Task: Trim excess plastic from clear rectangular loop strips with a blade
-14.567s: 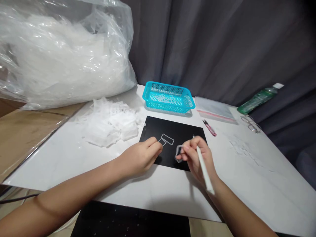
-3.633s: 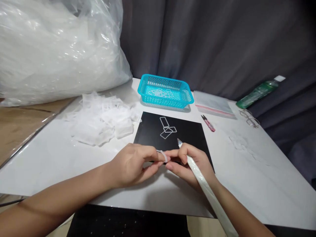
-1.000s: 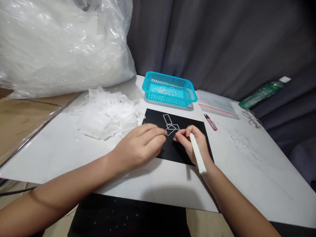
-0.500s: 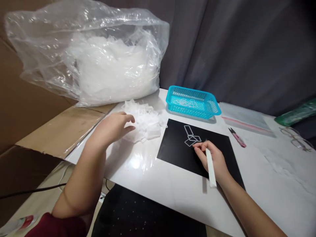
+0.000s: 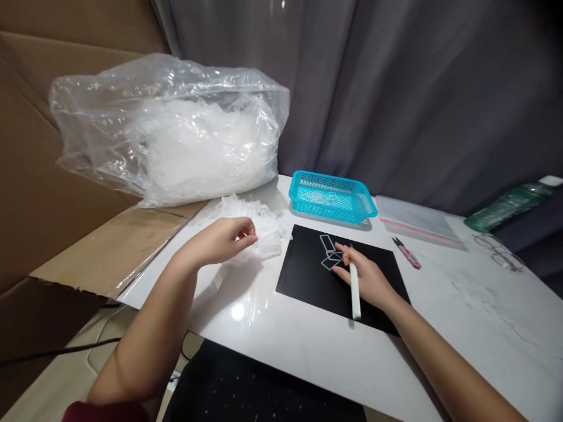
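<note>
- Head view: left hand (image 5: pixel 224 239) curled at pile (image 5: pixel 259 225), fingertips pinched on a clear piece.
- Right hand (image 5: pixel 365 278) clamped on pen (image 5: pixel 354 287), resting on mat (image 5: pixel 308 275) beside frames (image 5: pixel 329 252).
- Picking step; next probably calls for separating one piece cleanly.

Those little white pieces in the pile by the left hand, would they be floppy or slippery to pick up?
Probably light and limp: the white pile lies crumpled and uneven. Likely slippery too, since the pieces look thin and translucent. The left hand pinches at its edge, so several may lift together.
</note>
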Available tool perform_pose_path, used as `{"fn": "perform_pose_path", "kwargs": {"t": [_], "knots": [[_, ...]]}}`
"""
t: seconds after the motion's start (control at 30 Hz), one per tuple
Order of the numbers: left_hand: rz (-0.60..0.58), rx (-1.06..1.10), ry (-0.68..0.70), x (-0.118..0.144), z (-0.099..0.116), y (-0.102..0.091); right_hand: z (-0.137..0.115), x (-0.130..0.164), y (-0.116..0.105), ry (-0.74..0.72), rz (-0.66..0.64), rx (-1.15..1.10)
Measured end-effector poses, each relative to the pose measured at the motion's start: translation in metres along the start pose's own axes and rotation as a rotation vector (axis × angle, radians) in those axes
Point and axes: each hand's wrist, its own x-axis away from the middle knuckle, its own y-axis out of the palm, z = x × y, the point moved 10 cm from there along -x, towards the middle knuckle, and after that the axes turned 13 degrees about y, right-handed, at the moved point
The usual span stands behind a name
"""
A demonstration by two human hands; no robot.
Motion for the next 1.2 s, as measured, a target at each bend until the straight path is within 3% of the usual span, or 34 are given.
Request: {"fn": "perform_pose_path", "kwargs": {"t": [0.1, 0.2, 0.3, 0.37, 0.43, 0.6, 0.73, 0.87, 1.0, 1.1, 1.2], "knots": [[-0.007, 0.115, 0.160, -0.033, 0.038, 0.002, -0.003, -0.024, 0.009, 0.005, -0.119, 0.032], [-0.056, 0.200, 0.251, -0.076, 0.064, 0.040, -0.010, -0.039, 0.015, -0.009, -0.122, 0.013], [-0.087, 0.174, 0.285, -0.110, 0.067, 0.084, -0.015, -0.041, 0.020, -0.030, -0.099, -0.013], [-0.051, 0.125, 0.305, -0.120, 0.059, 0.095, -0.013, -0.040, 0.018, -0.040, -0.080, -0.039], [0.028, 0.064, 0.298, -0.120, 0.045, 0.088, -0.008, -0.038, 0.011, -0.042, -0.063, -0.080], [0.212, -0.073, 0.244, -0.094, 0.007, 0.042, 0.002, -0.036, -0.008, -0.051, -0.014, -0.146], [0.260, -0.129, 0.235, -0.068, -0.012, 0.020, -0.013, -0.031, 0.009, -0.103, -0.072, -0.101], [0.257, -0.149, 0.237, -0.054, -0.020, 0.016, -0.027, -0.026, 0.029, -0.135, -0.097, 0.014], [0.213, -0.163, 0.272, -0.053, -0.019, 0.022, -0.033, -0.019, 0.034, -0.170, -0.109, 0.084], [0.171, -0.182, 0.298, -0.055, -0.024, 0.022, -0.038, -0.015, 0.029, -0.201, -0.123, 0.107], [0.118, -0.186, 0.306, -0.056, -0.034, 0.018, -0.049, -0.031, 0.006, -0.203, -0.045, 0.129]]}}
